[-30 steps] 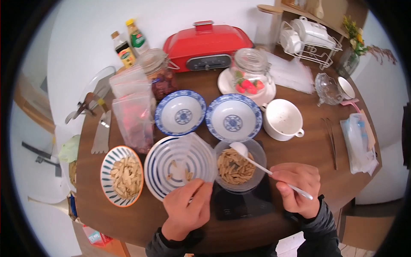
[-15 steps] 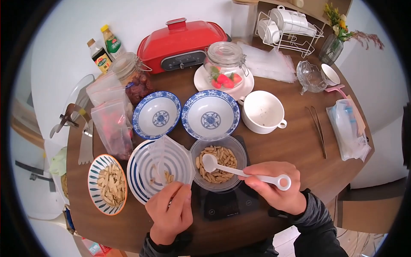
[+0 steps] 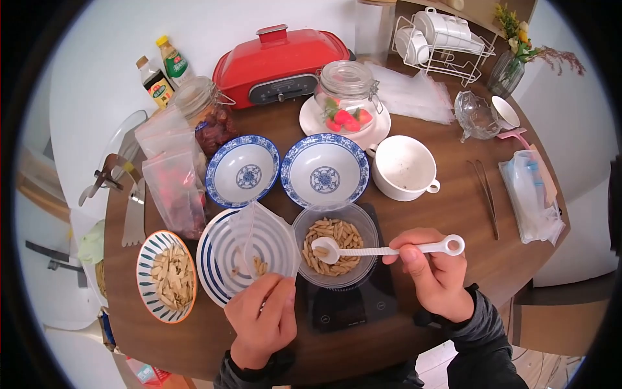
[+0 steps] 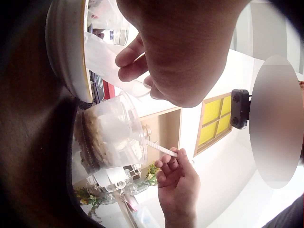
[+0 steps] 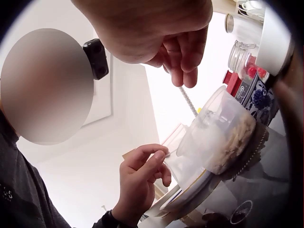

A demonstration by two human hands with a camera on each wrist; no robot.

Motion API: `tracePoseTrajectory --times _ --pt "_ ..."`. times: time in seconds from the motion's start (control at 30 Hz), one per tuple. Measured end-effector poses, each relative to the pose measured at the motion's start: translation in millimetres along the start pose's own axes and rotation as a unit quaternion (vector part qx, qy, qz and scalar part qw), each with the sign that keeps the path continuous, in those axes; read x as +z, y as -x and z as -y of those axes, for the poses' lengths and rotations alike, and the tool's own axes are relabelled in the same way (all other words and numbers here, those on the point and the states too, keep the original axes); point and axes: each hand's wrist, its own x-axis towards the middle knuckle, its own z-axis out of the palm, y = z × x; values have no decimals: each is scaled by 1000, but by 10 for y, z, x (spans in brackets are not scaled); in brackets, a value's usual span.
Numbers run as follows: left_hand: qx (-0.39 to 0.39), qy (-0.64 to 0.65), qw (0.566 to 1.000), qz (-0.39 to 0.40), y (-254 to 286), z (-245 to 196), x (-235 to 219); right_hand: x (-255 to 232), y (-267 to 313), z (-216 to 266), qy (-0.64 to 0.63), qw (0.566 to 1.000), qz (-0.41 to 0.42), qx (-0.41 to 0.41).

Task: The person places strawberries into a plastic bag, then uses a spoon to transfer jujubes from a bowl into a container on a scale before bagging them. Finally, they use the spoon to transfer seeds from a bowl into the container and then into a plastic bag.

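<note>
You are working at the near side of the table, where a flat black device is lying under the clear tub. Just left of the tub, a striped plate is lying beneath your clear bag, which is partly hiding it from above. Near the left edge a metal spatula is resting; nearer the right edge, metal tweezers are lying. A red cooker is standing towards the far edge.

Your left hand is pinching the bag's near end between thumb and bent fingers. Your right hand is gripping the white spoon by its handle between thumb and fingertips, barely parted by it.

The tub is holding pale, elongated pieces; the spoon's bowl is lying over them, but you cannot tell whether it is touching. The bag is holding a few similar pieces. To the left, an orange-rimmed bowl is carrying pale slices. Just beyond the tub, a blue-and-white bowl is standing; farther off, a glass jar is containing strawberries.
</note>
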Motion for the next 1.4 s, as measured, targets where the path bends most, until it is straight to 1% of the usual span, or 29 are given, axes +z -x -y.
tracePoseTrajectory --times 0.07,0.1,0.17,0.3,0.33,0.37,0.4,0.47,0.5,0.57,0.6,0.63,0.67,0.8,0.87,0.9,0.97,1.0,1.07,1.1,1.23,1.3,1.4 --pt "3 -2 1000 -2 3 -2 4 -10 -7 24 -8 1000 26 5" --pt "3 -1 1000 -2 1 0 6 -5 -15 12 -8 1000 25 6" --pt "6 1 1000 -1 -6 9 12 10 -29 -22 22 995 73 -58" --pt "5 -2 1000 -1 -2 6 11 34 37 -17 -18 996 73 -39" --pt "1 2 1000 0 -4 4 10 76 78 -24 -84 995 43 35" --pt "2 2 1000 0 -6 4 9 106 99 -39 -149 983 12 109" --pt "3 2 1000 1 -6 4 9 122 100 -67 -149 983 12 108" --pt "3 1 1000 1 -3 8 9 150 92 -114 -222 966 -11 132" --pt "5 1 1000 -2 1 11 11 149 72 -109 -223 966 -9 131" --pt "7 -1 1000 -4 2 27 27 142 18 -89 -204 965 -8 163" --pt "23 -8 999 -21 -4 46 46 141 3 -89 -206 965 -8 162" --pt "40 -15 998 -38 -14 62 60 136 -13 -93 -208 961 -16 180" --pt "41 -18 998 -39 -15 66 61 131 -26 -97 -210 957 -23 199" --pt "42 -20 998 -43 -5 73 63 105 -64 -199 -228 948 -41 218" --pt "41 -19 998 -44 7 68 69 102 -75 -221 -248 933 -67 251" --pt "39 -18 998 -45 9 65 73 101 -73 -213 -248 933 -66 251" --pt "36 -17 998 -48 4 65 74 95 -66 -180 -237 938 -100 230" --pt "38 -16 998 -46 0 67 71 92 -50 -167 -238 939 -98 230" --pt "38 -15 998 -44 -1 67 62 92 6 -140 -202 962 -118 144" --pt "39 -15 998 -46 1 69 65 96 25 -123 -193 964 -125 136" --pt "37 -18 998 -43 -10 55 59 131 28 -115 -179 966 -117 143" --pt "37 -19 998 -44 -5 59 61 137 20 -115 -198 959 -125 163" --pt "42 -21 998 -39 3 56 57 148 4 -118 -203 957 -138 153"
